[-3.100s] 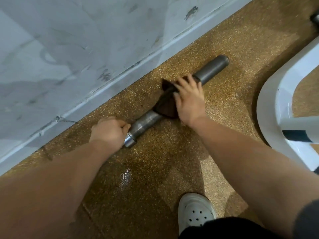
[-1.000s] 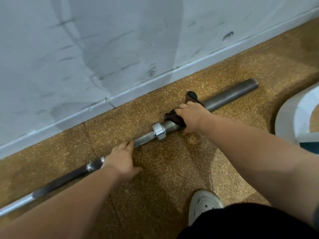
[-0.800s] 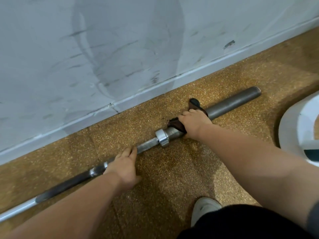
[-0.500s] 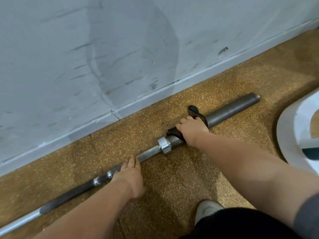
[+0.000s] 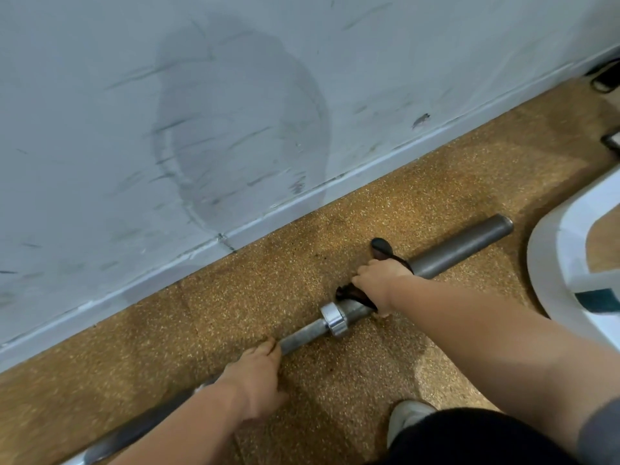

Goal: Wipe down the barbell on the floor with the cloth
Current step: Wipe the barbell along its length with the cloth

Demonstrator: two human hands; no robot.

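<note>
- Right hand (image 5: pixel 377 282) clenches a dark brown cloth (image 5: pixel 352 293) around the grey steel barbell (image 5: pixel 459 248) on the speckled brown floor (image 5: pixel 268 290); the cloth is mostly hidden.
- Left hand (image 5: pixel 258 385) covers the thin shaft, fingers curled over it; how firmly it grips is unclear.
- The barbell's lower-left end is cut off.

Place: looking like a gym or weight room.
Floor (image 5: pixel 335 229): speckled tan rubber matting, laid in tiles, is running right up to the wall.
Barbell (image 5: pixel 463 246): a steel bar with a collar and thick sleeve is lying on that matting.
Wall (image 5: pixel 235 95): pale paint is showing dark scuffs and a round rubbed mark.
Frame (image 5: pixel 550 270): a white curved equipment base is sitting at the right.
</note>
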